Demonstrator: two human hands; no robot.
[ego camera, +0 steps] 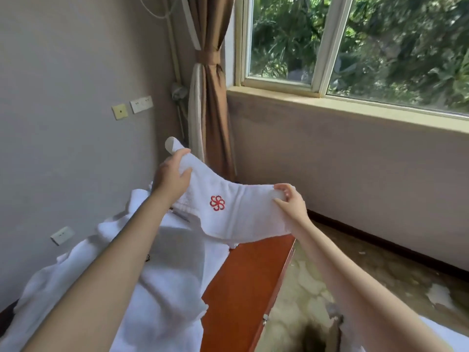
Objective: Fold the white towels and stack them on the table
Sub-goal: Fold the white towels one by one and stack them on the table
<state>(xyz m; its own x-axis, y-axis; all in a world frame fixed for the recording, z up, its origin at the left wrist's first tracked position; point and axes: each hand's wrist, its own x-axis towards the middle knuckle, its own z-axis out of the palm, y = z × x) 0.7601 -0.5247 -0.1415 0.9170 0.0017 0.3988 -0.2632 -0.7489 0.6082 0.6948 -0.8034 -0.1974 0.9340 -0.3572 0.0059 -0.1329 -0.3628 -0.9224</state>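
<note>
Crumpled white towels [162, 288] lay unfolded on the wooden table [243, 280], and no folded stack showed. Above them, the left hand [170, 174] and right hand [291, 201] each gripped one end of a red-emblem towel [243, 217], stretched in mid-air. Its folding had apparently barely begun, so most of the job remained.

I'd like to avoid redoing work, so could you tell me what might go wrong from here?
The towel hangs in the air between the left hand and right hand, sagging in the middle, so the fold may come out uneven. The bare strip of table is narrow, with the floor past its edge; a folded towel could slip off. The loose pile beside it might swallow a neat stack.
</note>
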